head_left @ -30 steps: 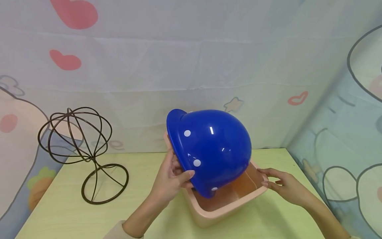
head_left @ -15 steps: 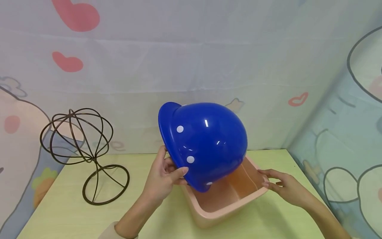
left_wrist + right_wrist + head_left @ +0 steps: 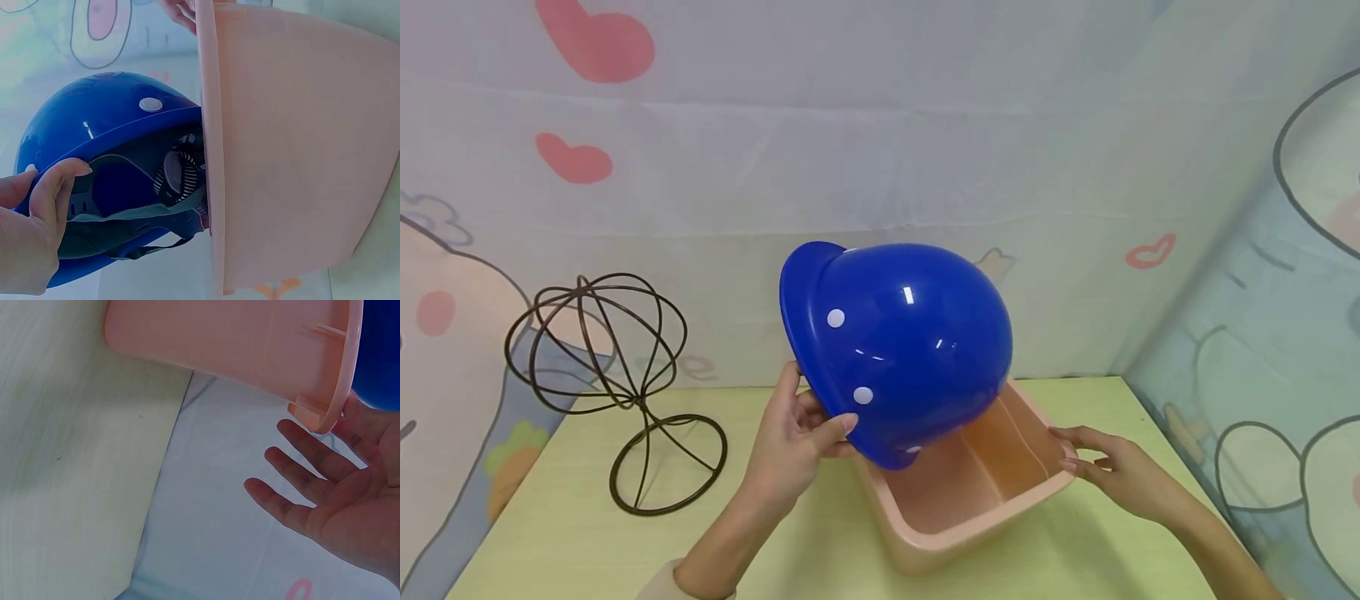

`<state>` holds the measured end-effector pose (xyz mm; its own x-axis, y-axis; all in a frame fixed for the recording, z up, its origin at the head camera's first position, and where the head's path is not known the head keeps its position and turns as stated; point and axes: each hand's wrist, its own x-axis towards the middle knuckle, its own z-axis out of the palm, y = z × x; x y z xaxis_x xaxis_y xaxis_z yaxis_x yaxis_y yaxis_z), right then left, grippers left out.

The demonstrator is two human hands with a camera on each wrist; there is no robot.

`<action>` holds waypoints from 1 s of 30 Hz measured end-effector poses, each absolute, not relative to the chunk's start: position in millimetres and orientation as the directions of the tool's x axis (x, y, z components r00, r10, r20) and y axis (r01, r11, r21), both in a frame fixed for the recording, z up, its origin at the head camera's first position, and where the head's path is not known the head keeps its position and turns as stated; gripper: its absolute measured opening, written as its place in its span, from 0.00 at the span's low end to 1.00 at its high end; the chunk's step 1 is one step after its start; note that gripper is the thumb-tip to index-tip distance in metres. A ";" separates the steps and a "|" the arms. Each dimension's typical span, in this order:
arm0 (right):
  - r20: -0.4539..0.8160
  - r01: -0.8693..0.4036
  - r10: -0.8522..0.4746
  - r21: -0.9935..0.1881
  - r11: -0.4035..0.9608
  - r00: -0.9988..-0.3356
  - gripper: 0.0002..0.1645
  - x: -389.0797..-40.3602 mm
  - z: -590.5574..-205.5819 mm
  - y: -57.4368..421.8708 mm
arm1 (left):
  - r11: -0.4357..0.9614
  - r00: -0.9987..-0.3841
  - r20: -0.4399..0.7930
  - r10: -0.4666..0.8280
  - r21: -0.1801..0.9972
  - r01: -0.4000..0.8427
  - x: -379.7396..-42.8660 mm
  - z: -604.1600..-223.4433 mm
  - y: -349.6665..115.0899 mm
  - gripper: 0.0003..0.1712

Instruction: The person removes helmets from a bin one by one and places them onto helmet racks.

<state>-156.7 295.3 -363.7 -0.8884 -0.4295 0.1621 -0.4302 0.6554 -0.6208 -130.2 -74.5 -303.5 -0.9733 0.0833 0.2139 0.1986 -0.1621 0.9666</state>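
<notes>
A glossy blue helmet with white dots hangs tilted above a pink plastic bin, its brim towards the left. My left hand grips the helmet's lower rim, thumb outside and fingers on the inner side. In the left wrist view the helmet shows its dark inner lining and a strap. At the bin's right corner, my right hand pinches the rim between thumb and index finger. The right wrist view has that hand's other fingers spread away from the bin.
On the left of the pale wooden table stands a dark wire stand with a globe-shaped top and ring base. A printed cloth hangs behind, and another patterned cloth borders the right side.
My left hand has moved the helmet left and slightly up, uncovering more of the bin's inside. The right hand keeps its pinch on the bin rim.
</notes>
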 end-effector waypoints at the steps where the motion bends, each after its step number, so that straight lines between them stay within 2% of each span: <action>1: 0.165 -0.432 -0.431 -0.622 0.652 -0.887 0.21 -156.7 -363.9 295.5 | -0.161 -0.973 0.217 0.079 0.966 0.202 -130.3 -303.6 -75.2 0.29; 11: 0.184 -0.448 -0.436 -0.621 0.644 -0.881 0.22 -157.1 -365.9 296.6 | -0.182 -0.971 0.232 0.049 0.958 0.220 -130.0 -305.0 -85.2 0.31; 30: 0.202 -0.466 -0.460 -0.664 0.585 -0.865 0.22 -158.6 -369.2 297.4 | -0.110 -0.964 0.266 -0.014 0.958 0.266 -130.0 -301.7 -111.2 0.32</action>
